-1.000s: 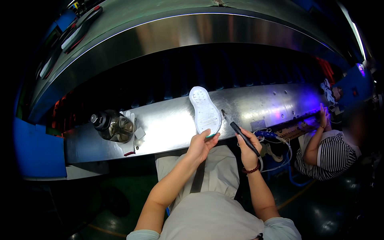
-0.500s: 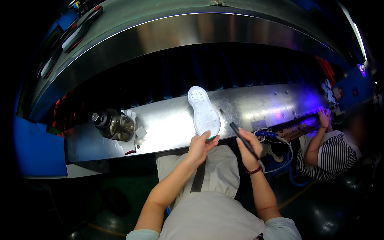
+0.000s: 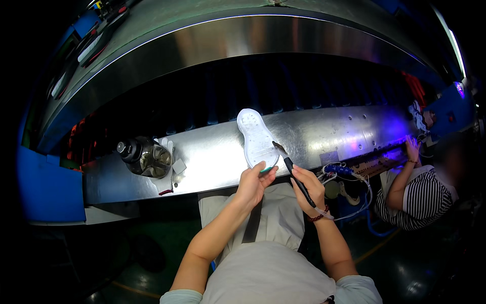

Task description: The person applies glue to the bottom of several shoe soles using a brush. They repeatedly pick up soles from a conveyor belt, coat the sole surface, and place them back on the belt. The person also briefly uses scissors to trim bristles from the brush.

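Seated at a long metal desk (image 3: 212,157), in front of a dark conveyor tunnel under a curved steel hood (image 3: 243,40). Left hand (image 3: 253,183) closed around the heel end of a white shoe sole (image 3: 257,138), grip tight on its near edge, toe end pointing away over the desk, tread side up. Right hand (image 3: 309,186) wrapped around a dark-handled brush (image 3: 292,171), grip narrow like a pen hold, bristle tip touching the right rim of the sole near its middle. A thin pale tube or cord trailing from the handle's rear end past the wrist.

Judging by the tip's place, coating of the rim apparently under way along the right side; no way of telling from this view how much of the surface already carries a coat, since nothing glossy or coloured shows clearly on the white. Remaining rim, toe and left side, likely yet to be gone over.

Off to the left on the desk, a dark-lidded glass jar (image 3: 144,157) beside a white glove (image 3: 167,177). At right, a person in a striped shirt (image 3: 415,195) reaching to the desk edge.
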`<state>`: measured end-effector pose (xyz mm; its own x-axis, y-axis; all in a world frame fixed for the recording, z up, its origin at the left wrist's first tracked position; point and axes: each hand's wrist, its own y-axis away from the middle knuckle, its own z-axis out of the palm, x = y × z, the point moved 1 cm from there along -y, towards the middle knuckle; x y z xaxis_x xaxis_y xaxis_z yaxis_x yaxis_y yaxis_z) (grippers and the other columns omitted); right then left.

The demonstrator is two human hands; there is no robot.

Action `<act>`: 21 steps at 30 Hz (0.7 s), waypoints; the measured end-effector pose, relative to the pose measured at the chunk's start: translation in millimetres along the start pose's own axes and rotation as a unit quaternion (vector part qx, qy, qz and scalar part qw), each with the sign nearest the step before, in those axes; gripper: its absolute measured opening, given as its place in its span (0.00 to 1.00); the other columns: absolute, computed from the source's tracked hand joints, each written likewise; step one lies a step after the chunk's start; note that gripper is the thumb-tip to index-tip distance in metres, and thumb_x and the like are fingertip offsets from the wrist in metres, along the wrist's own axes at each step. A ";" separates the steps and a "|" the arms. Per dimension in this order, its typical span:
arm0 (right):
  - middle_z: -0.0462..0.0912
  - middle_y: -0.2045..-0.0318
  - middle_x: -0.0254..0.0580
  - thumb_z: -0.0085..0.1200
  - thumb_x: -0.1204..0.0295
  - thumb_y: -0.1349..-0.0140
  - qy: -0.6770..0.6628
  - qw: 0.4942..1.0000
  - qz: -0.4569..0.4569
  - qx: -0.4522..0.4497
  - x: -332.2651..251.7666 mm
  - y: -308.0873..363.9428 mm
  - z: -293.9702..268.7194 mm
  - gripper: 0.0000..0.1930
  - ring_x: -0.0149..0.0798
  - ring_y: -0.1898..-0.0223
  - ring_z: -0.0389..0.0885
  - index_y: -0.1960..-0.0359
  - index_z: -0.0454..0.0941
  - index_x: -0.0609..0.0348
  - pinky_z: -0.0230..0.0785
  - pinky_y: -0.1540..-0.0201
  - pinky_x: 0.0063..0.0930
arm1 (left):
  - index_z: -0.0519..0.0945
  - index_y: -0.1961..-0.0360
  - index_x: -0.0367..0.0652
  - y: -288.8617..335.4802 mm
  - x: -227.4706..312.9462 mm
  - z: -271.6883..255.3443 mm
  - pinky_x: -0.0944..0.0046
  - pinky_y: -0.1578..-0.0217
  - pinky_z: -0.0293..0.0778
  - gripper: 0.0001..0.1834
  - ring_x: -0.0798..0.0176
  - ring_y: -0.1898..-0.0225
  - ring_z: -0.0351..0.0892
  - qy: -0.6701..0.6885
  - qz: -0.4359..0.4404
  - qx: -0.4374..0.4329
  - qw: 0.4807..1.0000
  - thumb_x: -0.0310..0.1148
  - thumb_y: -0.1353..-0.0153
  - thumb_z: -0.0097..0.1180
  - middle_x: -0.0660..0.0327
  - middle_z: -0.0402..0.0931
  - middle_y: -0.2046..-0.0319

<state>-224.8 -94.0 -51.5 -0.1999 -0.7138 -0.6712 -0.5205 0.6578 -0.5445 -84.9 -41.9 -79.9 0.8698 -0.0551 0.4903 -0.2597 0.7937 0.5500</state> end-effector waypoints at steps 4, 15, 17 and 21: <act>0.75 0.65 0.48 0.50 0.85 0.55 -0.064 0.992 0.099 0.035 8.4 3.9 4.7 0.10 0.36 0.64 0.74 0.67 0.72 0.68 0.65 0.59 0.22 | 0.64 0.63 0.24 -3.6 -1.9 -4.3 0.71 0.72 0.73 0.15 0.64 0.71 0.73 0.002 -0.008 0.005 1.000 0.30 0.46 0.42 0.48 0.70 0.70; 0.74 0.65 0.45 0.47 0.80 0.49 -0.333 0.890 0.304 0.075 22.3 6.7 2.5 0.11 0.32 0.66 0.75 0.63 0.68 0.69 0.68 0.61 0.20 | 0.61 0.60 0.22 -4.5 -7.9 -9.1 0.73 0.72 0.74 0.18 0.65 0.74 0.72 -0.020 -0.015 -0.001 1.000 0.29 0.46 0.42 0.46 0.68 0.68; 0.74 0.66 0.46 0.47 0.79 0.49 -0.346 0.882 0.309 0.082 22.2 6.3 1.3 0.11 0.33 0.66 0.75 0.63 0.68 0.69 0.68 0.61 0.20 | 0.60 0.60 0.22 -3.2 -8.7 -7.0 0.73 0.72 0.74 0.18 0.65 0.74 0.72 -0.023 -0.012 -0.001 1.000 0.29 0.46 0.42 0.46 0.68 0.67; 0.75 0.68 0.45 0.48 0.81 0.49 -0.378 0.861 0.324 0.102 19.8 4.8 0.3 0.10 0.32 0.66 0.75 0.64 0.69 0.70 0.67 0.61 0.19 | 0.60 0.60 0.22 -4.6 -10.2 -10.0 0.72 0.72 0.74 0.19 0.65 0.73 0.72 -0.029 -0.019 -0.006 0.999 0.29 0.46 0.43 0.46 0.68 0.67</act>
<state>-231.0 -104.9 -67.6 0.2446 0.1284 -0.9611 -0.3302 0.9430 0.0420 -88.4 -39.0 -94.3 0.8530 -0.1198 0.5079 -0.2219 0.7976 0.5609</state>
